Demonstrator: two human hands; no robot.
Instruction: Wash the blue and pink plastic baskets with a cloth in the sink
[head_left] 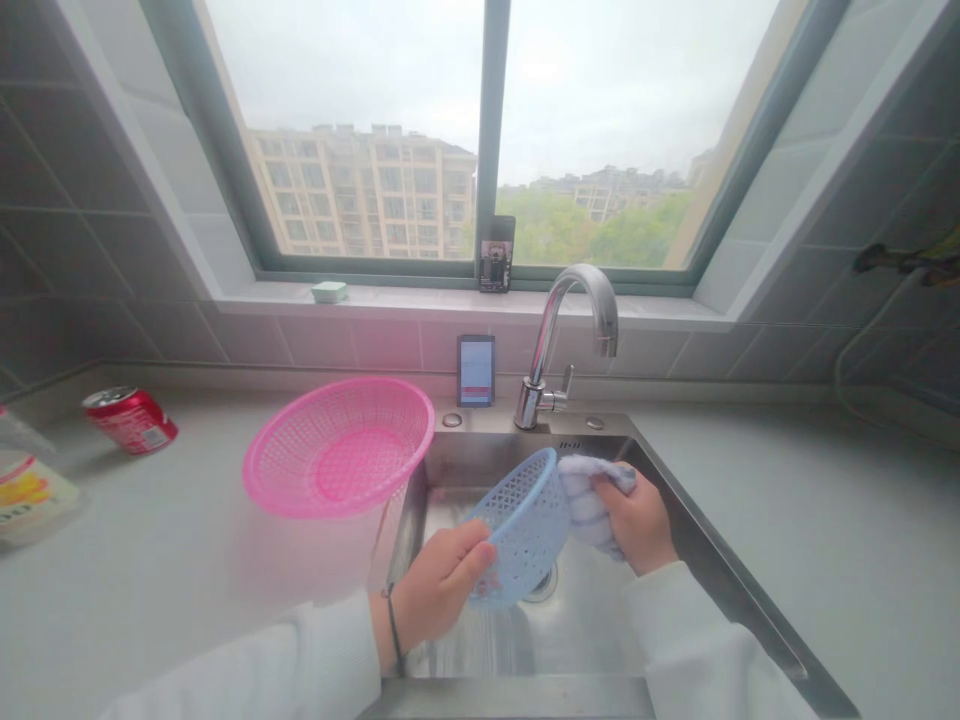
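Over the steel sink [705, 560], my left hand [439, 590] grips the lower rim of a light blue perforated basket [525, 525], which is tipped on its side. My right hand [637, 520] is closed on a white and blue striped cloth [589, 495] and presses it against the basket's outer wall. Both sleeves are white. A dark band sits on my left wrist.
A pink perforated basket [341, 460] rests tilted at the sink's left edge. A chrome faucet [559, 335] stands behind the sink beside a small screen [475, 370]. A red can [131, 420] lies on the left counter near a packet [26, 495]. A green soap [330, 291] sits on the sill.
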